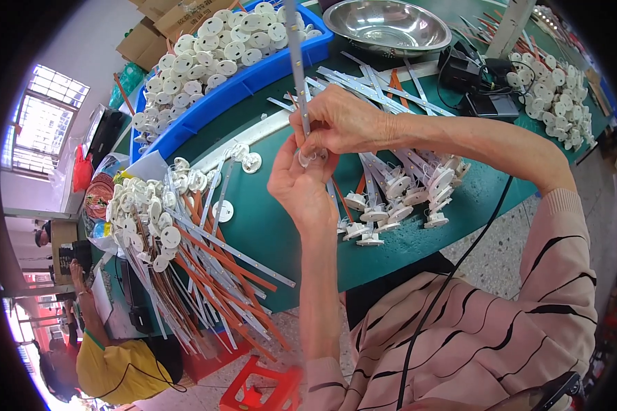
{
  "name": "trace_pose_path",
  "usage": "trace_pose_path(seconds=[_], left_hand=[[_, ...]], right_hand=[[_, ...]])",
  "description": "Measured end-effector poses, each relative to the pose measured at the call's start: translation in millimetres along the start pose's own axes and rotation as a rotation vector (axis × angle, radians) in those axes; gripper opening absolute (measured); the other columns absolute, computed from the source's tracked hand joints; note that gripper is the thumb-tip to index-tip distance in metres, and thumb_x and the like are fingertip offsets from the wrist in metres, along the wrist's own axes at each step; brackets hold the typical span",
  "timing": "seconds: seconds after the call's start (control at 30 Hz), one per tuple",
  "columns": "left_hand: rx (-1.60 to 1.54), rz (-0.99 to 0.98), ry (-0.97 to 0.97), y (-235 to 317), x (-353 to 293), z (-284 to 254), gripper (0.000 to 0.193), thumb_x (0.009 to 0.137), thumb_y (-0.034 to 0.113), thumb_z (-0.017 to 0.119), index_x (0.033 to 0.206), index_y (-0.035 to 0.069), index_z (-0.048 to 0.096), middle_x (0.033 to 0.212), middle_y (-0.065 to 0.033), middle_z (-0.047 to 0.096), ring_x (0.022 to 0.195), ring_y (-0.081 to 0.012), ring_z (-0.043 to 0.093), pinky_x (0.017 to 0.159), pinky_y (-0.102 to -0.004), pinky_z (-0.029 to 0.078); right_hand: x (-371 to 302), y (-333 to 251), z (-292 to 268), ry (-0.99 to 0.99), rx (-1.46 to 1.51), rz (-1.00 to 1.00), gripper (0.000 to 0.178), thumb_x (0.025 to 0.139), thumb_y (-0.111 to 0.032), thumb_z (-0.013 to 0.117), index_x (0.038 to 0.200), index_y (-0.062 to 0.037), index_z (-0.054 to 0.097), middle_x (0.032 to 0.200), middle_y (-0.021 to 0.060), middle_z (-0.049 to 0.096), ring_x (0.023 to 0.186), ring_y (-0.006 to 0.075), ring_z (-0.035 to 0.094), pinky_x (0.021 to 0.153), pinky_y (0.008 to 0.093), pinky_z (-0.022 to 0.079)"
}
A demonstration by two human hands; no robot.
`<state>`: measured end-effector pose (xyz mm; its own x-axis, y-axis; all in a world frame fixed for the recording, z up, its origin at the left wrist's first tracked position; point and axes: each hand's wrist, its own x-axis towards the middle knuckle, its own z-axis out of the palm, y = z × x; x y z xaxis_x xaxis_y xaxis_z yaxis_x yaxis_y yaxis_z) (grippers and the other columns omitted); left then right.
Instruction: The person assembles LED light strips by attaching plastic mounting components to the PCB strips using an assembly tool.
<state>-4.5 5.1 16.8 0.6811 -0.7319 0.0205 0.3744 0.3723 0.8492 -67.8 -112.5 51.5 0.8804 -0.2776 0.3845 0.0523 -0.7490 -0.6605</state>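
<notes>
Both my hands meet above the green table. My left hand [303, 195] is closed, palm up, around a white plastic piece [306, 159] that is mostly hidden by the fingers. Just above it, my right hand [349, 122] pinches the lower end of a narrow LED strip [296, 58], which stands upright and runs out past the top of the picture. To the right of my hands lies a bunch of LED strips with white round bases [397, 195], their bases toward me. A loose white disc [222, 211] rests on the table to the left.
A blue bin [253, 81] heaped with white round bases [216, 51] stands at the far left. Behind my hands is a steel bowl [387, 27]. Strips with bases [212, 267] overhang the table's left side. Black adapters [490, 85] sit far right. A person in yellow [120, 363] is at left.
</notes>
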Motion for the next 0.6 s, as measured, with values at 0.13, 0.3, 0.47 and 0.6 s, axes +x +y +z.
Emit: trace_pose_path(seconds=[0.13,0.3,0.47,0.6], left_hand=[[0.014,-0.014,-0.016,1,2,-1,0.035,0.081,-0.009,0.056,0.114,-0.011,0.047,0.1,-0.0152,0.059,0.088,-0.0203,0.062,0.074,-0.0327,0.055],[0.023,0.01,-0.014,2,5,-3,0.032,0.082,-0.007,0.056,0.113,-0.011,0.047,0.1,-0.016,0.059,0.089,-0.0213,0.062,0.077,-0.0341,0.055],[-0.022,-0.114,-0.04,2,8,-5,0.029,0.083,-0.007,0.053,0.112,-0.011,0.047,0.096,-0.0161,0.059,0.086,-0.0216,0.062,0.081,-0.0375,0.055],[-0.031,-0.127,-0.089,3,10,-8,0.029,0.083,-0.008,0.052,0.111,-0.011,0.048,0.094,-0.0159,0.059,0.084,-0.0221,0.061,0.081,-0.0376,0.055]], right_hand=[[0,-8,0,-0.031,0.086,0.009,0.006,0.068,-0.004,0.066,0.068,-0.002,0.06,0.059,0.0073,0.059,0.054,0.0139,0.056,0.051,0.0278,0.042],[4,-3,-5,-0.031,0.12,0.025,0.009,0.067,-0.009,0.066,0.069,-0.0012,0.062,0.06,0.0088,0.06,0.055,0.0184,0.057,0.052,0.0312,0.042],[4,-4,-14,-0.113,0.278,0.094,0.014,0.067,-0.013,0.065,0.07,0.0002,0.062,0.06,0.0102,0.059,0.054,0.022,0.057,0.051,0.0339,0.041],[7,-11,-16,-0.066,0.043,0.042,0.015,0.073,-0.014,0.066,0.075,0.0002,0.063,0.062,0.0094,0.059,0.058,0.0171,0.057,0.054,0.031,0.043]])
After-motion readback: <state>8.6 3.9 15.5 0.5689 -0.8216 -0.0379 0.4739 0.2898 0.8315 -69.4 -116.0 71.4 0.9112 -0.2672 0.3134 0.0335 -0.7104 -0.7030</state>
